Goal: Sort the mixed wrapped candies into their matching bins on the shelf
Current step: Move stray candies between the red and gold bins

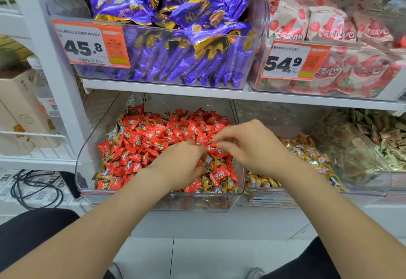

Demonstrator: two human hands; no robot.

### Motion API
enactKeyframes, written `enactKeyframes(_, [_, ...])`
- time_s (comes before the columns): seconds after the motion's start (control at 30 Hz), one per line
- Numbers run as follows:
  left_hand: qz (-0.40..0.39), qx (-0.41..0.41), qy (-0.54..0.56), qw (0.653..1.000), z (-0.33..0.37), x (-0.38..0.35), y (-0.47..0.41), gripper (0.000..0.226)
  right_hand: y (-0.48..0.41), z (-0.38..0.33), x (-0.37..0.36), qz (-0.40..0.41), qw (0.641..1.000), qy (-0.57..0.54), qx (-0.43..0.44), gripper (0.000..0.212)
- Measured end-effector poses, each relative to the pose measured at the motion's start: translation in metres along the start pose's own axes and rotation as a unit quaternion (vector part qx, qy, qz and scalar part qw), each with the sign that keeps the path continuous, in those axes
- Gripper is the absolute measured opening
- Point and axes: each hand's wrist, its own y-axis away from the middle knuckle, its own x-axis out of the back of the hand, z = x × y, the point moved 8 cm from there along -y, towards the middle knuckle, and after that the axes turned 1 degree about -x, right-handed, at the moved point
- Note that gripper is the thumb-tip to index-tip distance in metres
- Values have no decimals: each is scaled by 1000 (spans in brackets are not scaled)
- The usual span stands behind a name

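Note:
A clear bin point(84, 153) on the lower shelf holds a heap of red wrapped candies point(153, 138), with gold wrapped candies point(222, 185) mixed in along its front and left edge. My left hand point(180, 164) is dug into the front of this heap, its fingers and thumb curled round a few gold candies. Just above the heap's right side is my right hand point(248, 144), fingers bent with the tips at the red candies; blur hides whether it holds one. The neighbouring bin point(268, 198) to the right contains gold candies point(307, 153) only.
A third bin at the far right holds greenish-gold candies point(384, 142). The shelf above carries a bin of purple packets point(175, 58) and a bin of white-and-red packets point(329, 25), each with an orange price tag. A white shelf post point(55, 58), boxes and black cables point(33, 186) are at the left.

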Motion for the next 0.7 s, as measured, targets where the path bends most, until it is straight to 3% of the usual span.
enactKeyframes(0.1, [30,-2,14,999,0,3,0,20,1,-9,-14,-100,986,134,16,16])
enactKeyframes(0.27, [44,30,92,994,-8,10,5,16,-6,-20,-30,-125,943,301,60,14])
enactKeyframes(0.33, [44,47,124,990,-9,13,9,14,-10,-19,-34,-145,939,306,51,17])
enactKeyframes(0.43, [51,64,141,987,-14,17,11,16,-13,-12,-38,-173,937,301,28,46])
enactKeyframes(0.57, [77,63,107,989,-20,23,12,17,-17,-11,-45,-175,938,298,26,67])
enactKeyframes(0.7, [83,60,57,993,-24,23,12,11,-21,-12,-45,-155,950,269,18,60])
